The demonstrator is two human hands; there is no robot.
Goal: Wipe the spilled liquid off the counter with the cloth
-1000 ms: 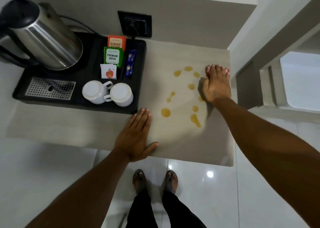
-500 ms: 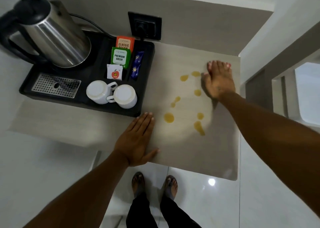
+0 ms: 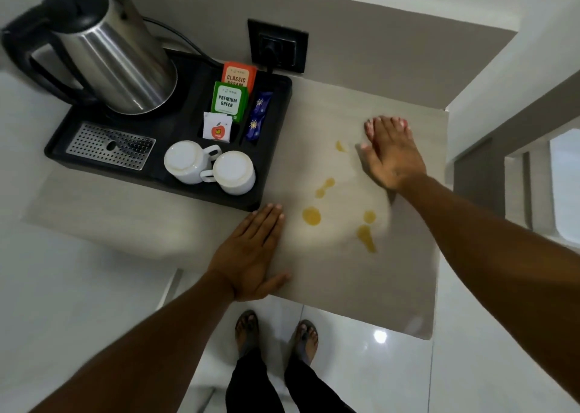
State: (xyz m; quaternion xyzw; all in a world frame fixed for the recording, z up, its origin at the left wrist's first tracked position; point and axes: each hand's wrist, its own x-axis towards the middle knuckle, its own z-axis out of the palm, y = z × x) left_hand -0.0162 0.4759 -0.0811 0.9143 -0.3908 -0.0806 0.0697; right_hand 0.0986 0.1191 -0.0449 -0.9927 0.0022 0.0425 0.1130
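Note:
Yellow-orange spilled liquid lies in drops on the beige counter (image 3: 345,287): a round drop (image 3: 311,216), a streak (image 3: 365,236), a double drop (image 3: 324,186) and a small one (image 3: 340,146). My right hand (image 3: 392,152) presses flat on the counter at the far right, just right of the small drop. A thin grey cloth edge (image 3: 360,158) shows at its left side; the rest of the cloth is hidden under the palm. My left hand (image 3: 251,255) rests flat near the front edge, fingers together, holding nothing.
A black tray (image 3: 276,130) fills the counter's left, carrying a steel kettle (image 3: 116,57), two upturned white cups (image 3: 188,161) and tea sachets (image 3: 227,101). A wall socket (image 3: 277,46) sits behind. A wall (image 3: 486,67) bounds the right side. My feet (image 3: 248,328) stand below the front edge.
My right hand slid left and toward the back over the counter. The drops that lay near it at the upper right are gone. The left hand stayed put.

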